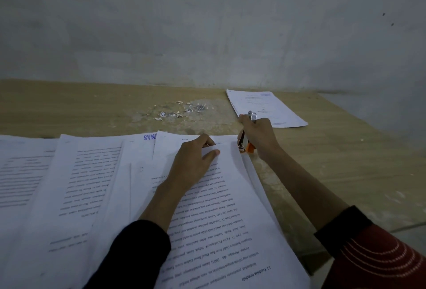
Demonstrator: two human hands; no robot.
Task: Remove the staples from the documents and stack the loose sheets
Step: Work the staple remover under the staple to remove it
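A stapled document (230, 219) of printed pages lies in front of me on the wooden table (334, 162). My left hand (196, 162) presses flat on its upper part, fingers near the top corner. My right hand (258, 136) grips a silver and orange stapler (245, 143), its lower end at the document's top right corner. Whether a staple sits there is hidden. A stack of sheets (265, 107) lies at the back right, just beyond my right hand.
More printed documents (76, 185) spread over the left half of the table, overlapping. A scatter of pulled staples and paper scraps (179, 110) lies at the back centre. A grey wall (207, 23) closes the far side. The table's edge runs down the right.
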